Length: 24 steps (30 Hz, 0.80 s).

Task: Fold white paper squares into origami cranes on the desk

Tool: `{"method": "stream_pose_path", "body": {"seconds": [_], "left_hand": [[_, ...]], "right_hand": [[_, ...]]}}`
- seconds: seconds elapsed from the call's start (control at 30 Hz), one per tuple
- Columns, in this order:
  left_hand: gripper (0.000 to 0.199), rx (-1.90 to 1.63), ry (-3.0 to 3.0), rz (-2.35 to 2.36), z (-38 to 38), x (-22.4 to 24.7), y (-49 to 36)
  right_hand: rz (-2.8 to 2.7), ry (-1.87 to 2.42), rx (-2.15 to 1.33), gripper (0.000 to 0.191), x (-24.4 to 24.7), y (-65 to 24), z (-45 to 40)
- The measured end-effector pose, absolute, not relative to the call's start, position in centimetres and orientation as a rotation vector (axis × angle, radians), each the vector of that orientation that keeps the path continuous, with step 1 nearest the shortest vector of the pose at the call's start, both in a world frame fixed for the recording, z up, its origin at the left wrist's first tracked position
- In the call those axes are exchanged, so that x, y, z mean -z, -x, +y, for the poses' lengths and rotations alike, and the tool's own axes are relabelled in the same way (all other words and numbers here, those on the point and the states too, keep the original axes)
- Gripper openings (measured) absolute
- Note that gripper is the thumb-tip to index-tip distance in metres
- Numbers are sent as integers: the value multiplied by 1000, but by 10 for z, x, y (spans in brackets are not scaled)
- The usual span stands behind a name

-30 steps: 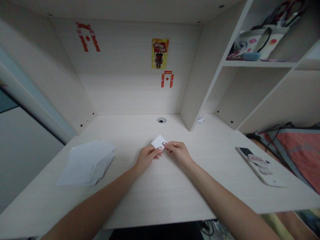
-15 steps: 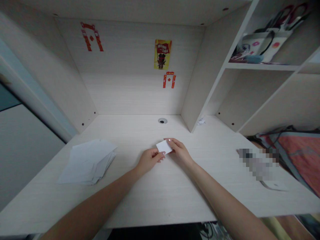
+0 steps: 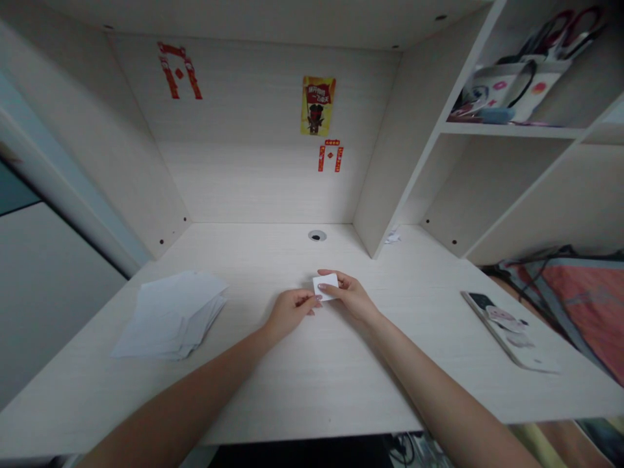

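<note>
A small white piece of paper (image 3: 322,281), roughly square and seemingly folded, is held between my hands above the middle of the desk. My right hand (image 3: 353,298) grips its right side, thumb lying across the front face and fingers behind. At the lower left corner my left hand (image 3: 291,308) pinches it, thumb over the curled fingers. Part of the paper is hidden under the right thumb. A loose stack of white paper sheets (image 3: 163,312) lies on the desk to the left of my left hand.
A phone (image 3: 511,335) with a decorated case lies on the desk (image 3: 312,383) at the right. Shelf panels (image 3: 383,162) stand beyond my right hand. White cups (image 3: 507,84) with scissors fill the upper shelf. A round cable hole (image 3: 316,236) sits at the back.
The small paper has turned more upright and shifted slightly right. My right thumb has moved down across its face; my left hand has barely moved.
</note>
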<state>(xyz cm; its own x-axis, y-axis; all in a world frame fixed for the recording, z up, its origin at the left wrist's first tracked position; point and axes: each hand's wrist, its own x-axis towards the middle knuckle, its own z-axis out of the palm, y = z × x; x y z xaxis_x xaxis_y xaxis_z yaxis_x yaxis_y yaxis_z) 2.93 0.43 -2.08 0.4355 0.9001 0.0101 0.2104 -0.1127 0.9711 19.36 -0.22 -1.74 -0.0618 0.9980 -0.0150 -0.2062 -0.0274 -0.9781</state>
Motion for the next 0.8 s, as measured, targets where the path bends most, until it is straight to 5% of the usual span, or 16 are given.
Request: {"method": "stream_pose_path", "body": {"seconds": [0.17,0.8], "left_hand": [[22,-820,-1632,978,4,26,-29],[25,-783,-1639,958,3,26,-31]], "right_hand": [[-1123,1038,-1468,29,24,-192,-3],[-1201,1119,-1355,29,22,-195,-4]]}}
